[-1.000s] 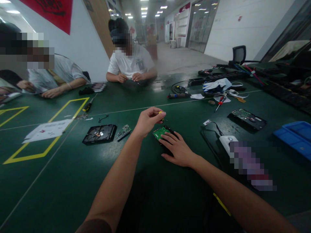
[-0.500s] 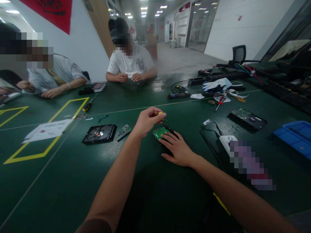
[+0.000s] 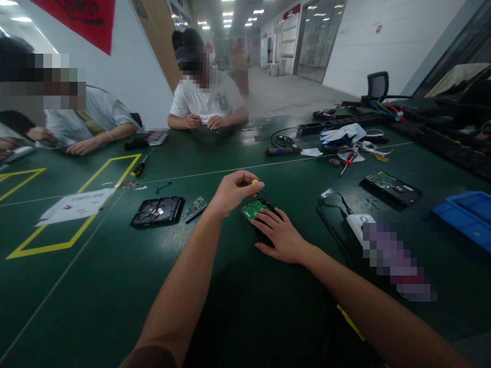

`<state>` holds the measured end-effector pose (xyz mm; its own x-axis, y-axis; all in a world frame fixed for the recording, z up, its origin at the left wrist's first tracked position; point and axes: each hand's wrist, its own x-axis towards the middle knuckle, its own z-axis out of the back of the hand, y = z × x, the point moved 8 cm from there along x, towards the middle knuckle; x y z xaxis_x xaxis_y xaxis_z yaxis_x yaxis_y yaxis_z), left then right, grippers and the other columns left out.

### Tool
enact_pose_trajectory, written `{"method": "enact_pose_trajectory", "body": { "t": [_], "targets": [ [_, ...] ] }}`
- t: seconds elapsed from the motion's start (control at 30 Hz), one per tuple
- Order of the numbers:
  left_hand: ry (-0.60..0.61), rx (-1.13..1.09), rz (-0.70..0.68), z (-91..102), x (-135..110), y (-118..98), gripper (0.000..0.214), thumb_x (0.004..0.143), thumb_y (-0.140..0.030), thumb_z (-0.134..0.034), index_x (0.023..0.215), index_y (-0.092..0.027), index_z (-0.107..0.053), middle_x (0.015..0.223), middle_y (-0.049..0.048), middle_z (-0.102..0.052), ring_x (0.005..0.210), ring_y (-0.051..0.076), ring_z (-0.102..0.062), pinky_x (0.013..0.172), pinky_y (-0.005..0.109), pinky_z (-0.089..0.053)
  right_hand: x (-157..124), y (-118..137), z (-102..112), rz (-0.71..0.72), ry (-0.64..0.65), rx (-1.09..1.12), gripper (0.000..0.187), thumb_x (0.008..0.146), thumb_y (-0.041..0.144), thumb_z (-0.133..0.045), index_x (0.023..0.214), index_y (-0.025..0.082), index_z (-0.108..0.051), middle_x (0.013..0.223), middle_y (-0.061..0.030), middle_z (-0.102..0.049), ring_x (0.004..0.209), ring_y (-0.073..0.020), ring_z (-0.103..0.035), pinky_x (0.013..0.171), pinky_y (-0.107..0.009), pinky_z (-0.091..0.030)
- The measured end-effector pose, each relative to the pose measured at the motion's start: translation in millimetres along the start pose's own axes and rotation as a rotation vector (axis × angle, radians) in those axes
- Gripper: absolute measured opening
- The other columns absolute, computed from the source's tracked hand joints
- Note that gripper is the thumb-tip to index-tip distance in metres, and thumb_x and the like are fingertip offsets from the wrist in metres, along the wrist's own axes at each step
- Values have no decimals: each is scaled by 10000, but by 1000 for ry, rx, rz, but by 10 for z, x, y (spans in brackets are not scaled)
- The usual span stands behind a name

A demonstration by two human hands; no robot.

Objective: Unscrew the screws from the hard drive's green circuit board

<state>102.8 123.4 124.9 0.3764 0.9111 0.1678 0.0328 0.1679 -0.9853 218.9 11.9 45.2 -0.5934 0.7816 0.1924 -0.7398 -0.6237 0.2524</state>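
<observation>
A small screwdriver with a yellow end [image 3: 255, 181] is pinched between the thumb and fingers of my left hand [image 3: 238, 190]. Most of its length is hidden by the fingers, and the tip is too small to make out. Just below lies a hard drive [image 3: 253, 208] with its green circuit board facing up. My right hand [image 3: 279, 232] rests flat on this drive, fingers spread across the board and thumb apart, covering much of it. Left of my hands are a loose circuit board [image 3: 196, 208] and a black hard drive body [image 3: 158, 211].
Another hard drive [image 3: 392, 189] and a blue tray [image 3: 466, 217] are on the right, with a white power strip [image 3: 360, 225] and cable nearer. A red screwdriver [image 3: 348, 162] lies beyond. Paper [image 3: 74, 205] sits at left. Two people [image 3: 209, 97] work across the table.
My left hand has shifted very slightly to the right with the screwdriver. My right hand stays on the hard drive.
</observation>
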Motion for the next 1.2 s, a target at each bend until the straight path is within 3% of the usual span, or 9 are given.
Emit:
{"method": "enact_pose_trajectory", "body": {
  "t": [0.83,1.2],
  "targets": [
    [71,31,-3,-64,-40,-81,274,789,-351,-856,923,-160,-712,865,47,-690,728,129,-642,665,273,-567,-1,7,5,-2,-4,-8,633,1012,535,-549,1572,258,-451,1641,-100,-433,1562,-328,-276,1268,-601,-153],
    [-72,10,-71,134,29,-37,305,823,-425,-825,951,-175,-706,881,53,-690,799,149,-655,725,297,-622,-8,2,2,3,-14,-7,643,1006,525,-559,1580,258,-444,1641,-103,-436,1563,-324,-275,1271,-595,-138]
  ]
}}
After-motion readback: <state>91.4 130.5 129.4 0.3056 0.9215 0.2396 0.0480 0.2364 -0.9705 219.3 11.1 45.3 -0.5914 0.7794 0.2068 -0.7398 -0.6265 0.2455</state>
